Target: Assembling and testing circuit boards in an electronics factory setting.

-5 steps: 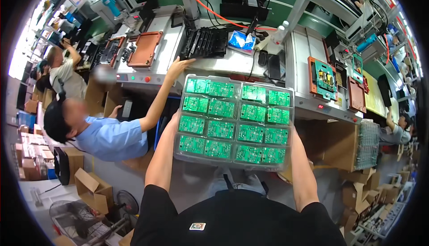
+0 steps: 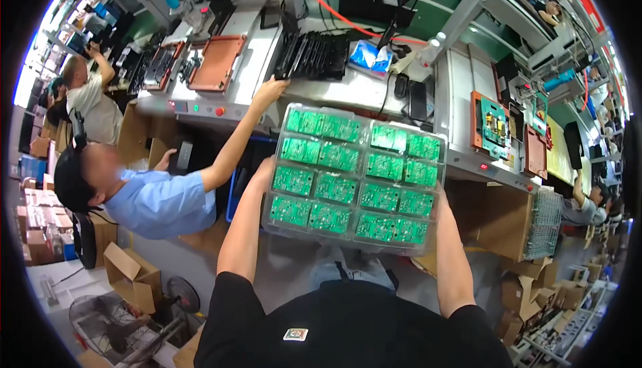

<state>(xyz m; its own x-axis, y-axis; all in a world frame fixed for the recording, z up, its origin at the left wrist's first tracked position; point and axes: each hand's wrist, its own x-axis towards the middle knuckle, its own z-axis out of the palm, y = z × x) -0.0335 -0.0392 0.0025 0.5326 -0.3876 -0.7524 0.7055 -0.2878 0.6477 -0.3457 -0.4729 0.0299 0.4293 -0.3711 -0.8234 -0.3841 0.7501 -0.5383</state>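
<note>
Between my hands I carry a clear plastic tray (image 2: 364,167) in front of my body. Rows of green circuit boards (image 2: 335,188) lie in its compartments. My left hand (image 2: 265,171) grips the tray's left side, its fingers mostly hidden behind and under the edge. At the right side my right hand (image 2: 439,197) holds the tray, with most of its fingers also out of sight. The tray is near the front edge of the workbench, tilted slightly.
On my left, a co-worker in a blue shirt (image 2: 157,197) stretches an arm to a stack of black plastic parts (image 2: 314,57). A circuit board in a fixture (image 2: 493,126) sits on the right bench. Cardboard boxes (image 2: 134,274) and a fan (image 2: 110,328) stand behind.
The view has shifted slightly, and the tray has turned a little clockwise in it. The co-worker's hand now touches the near left end of the black parts. My grip looks the same.
</note>
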